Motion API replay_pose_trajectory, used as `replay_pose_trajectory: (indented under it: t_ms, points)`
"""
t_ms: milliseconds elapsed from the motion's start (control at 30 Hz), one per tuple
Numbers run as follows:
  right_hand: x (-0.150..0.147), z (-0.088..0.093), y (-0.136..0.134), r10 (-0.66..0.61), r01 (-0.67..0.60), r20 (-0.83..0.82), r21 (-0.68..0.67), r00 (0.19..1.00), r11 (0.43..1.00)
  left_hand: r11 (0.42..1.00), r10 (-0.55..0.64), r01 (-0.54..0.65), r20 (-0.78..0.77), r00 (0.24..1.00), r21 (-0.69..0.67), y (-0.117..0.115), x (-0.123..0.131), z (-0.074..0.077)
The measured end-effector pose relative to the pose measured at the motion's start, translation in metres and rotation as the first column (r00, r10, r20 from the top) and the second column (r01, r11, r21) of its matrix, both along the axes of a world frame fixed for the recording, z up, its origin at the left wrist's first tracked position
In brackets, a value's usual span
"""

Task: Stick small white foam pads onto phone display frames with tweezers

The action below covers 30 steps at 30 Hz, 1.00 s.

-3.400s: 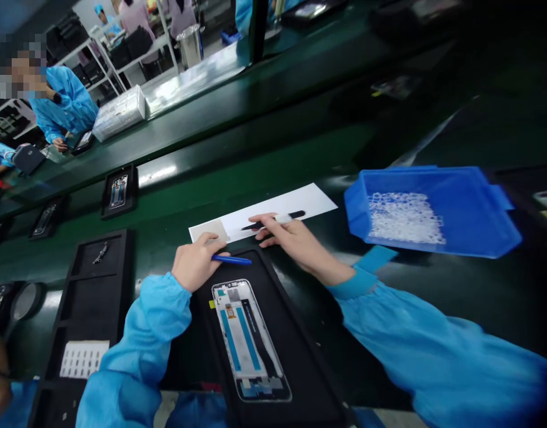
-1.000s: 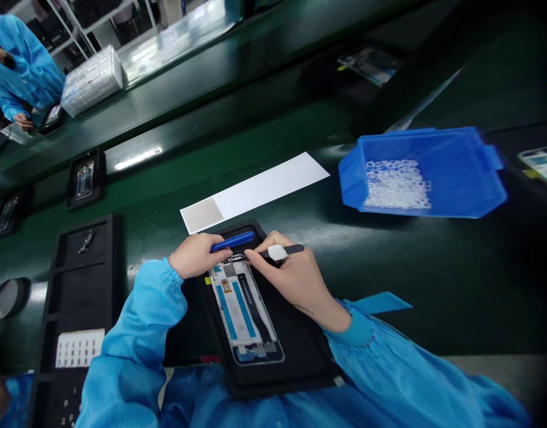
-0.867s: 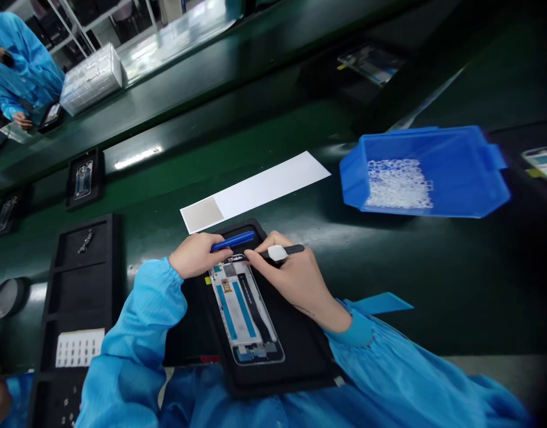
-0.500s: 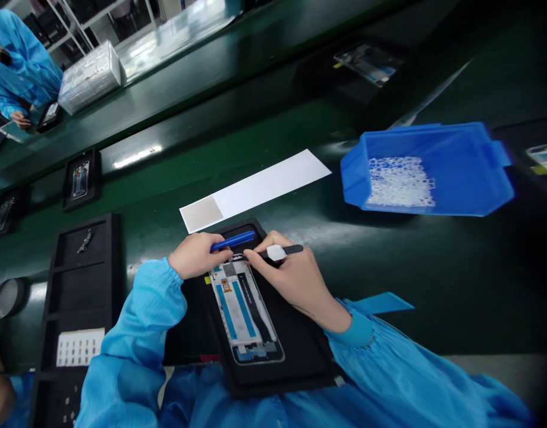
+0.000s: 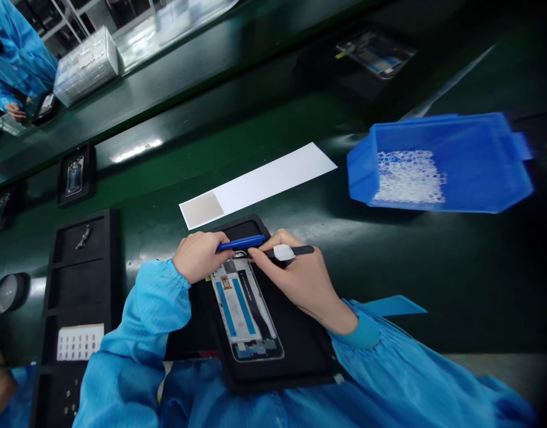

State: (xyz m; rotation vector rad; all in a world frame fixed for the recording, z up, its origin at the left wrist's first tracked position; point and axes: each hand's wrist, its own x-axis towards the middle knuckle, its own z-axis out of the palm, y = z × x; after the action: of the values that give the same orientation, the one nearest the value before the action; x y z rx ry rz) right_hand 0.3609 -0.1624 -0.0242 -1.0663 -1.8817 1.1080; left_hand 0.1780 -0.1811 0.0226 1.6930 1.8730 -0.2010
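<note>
An opened phone frame (image 5: 247,309) with blue strips lies in a black tray (image 5: 300,339) near my body. My left hand (image 5: 200,255) is closed round a blue pen-like tool (image 5: 241,242), its fingers at the phone's top left edge. Between the fingers of my right hand (image 5: 300,273) are dark tweezers (image 5: 304,250) with a white wrap, pointing at the top end of the phone. What the tweezers' tips touch is too small to tell.
A blue bin (image 5: 474,166) of small white rings stands right. A white strip (image 5: 273,178) lies ahead. Left are a compartment tray (image 5: 77,285), a round dish (image 5: 8,293) and phones in black trays (image 5: 75,175). Across the bench a person in blue (image 5: 19,59) sits beside a plastic stack (image 5: 86,65).
The view has shifted slightly, so the bin appears further right. Both hands keep their tools at the phone's top end, and the blue tool is tilted a little flatter.
</note>
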Motion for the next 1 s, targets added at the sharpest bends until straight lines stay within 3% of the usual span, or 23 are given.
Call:
replay_pose_trajectory:
  t_ms: [167, 400, 533, 600, 667, 700, 767, 900, 1000]
  points:
    - [-0.001, 0.001, -0.001, 0.058, -0.061, 0.041, 0.081, 0.997, 0.995, 1.0, -0.006, 0.006, -0.002, 1.0, 0.007, 0.0, 0.0, 0.0]
    - [-0.005, -0.001, -0.001, 0.03, -0.038, 0.083, 0.101, 0.996, 0.994, 1.0, 0.005, -0.005, -0.004, 1.0, -0.001, 0.003, 0.0, 0.001]
    - [-0.004, -0.001, 0.002, 0.031, -0.032, 0.015, 0.094, 0.999, 0.995, 0.995, 0.057, -0.061, 0.053, 0.997, 0.082, -0.007, -0.001, 0.002]
    - [0.002, -0.005, 0.002, -0.035, 0.039, -0.081, 0.052, 0.996, 0.998, 0.955, 0.169, -0.197, 0.137, 0.976, 0.221, -0.026, -0.004, 0.003]
    - [0.011, -0.012, 0.001, -0.163, 0.163, -0.197, -0.019, 0.967, 0.986, 0.846, 0.319, -0.393, 0.248, 0.915, 0.361, -0.057, -0.005, 0.003]
    - [0.016, -0.017, -0.001, -0.225, 0.215, -0.244, -0.066, 0.943, 0.974, 0.779, 0.388, -0.48, 0.292, 0.874, 0.403, -0.076, -0.004, 0.001]
    - [0.024, -0.026, -0.007, -0.299, 0.259, -0.301, -0.165, 0.905, 0.952, 0.715, 0.466, -0.57, 0.332, 0.82, 0.405, -0.117, 0.002, -0.006]
    - [0.022, -0.029, -0.021, -0.324, 0.181, -0.362, -0.375, 0.874, 0.909, 0.699, 0.527, -0.631, 0.354, 0.773, 0.337, -0.184, 0.033, -0.033]
    - [0.004, -0.015, -0.026, -0.33, 0.067, -0.459, -0.5, 0.825, 0.863, 0.689, 0.523, -0.662, 0.431, 0.736, 0.295, -0.201, 0.057, -0.05]
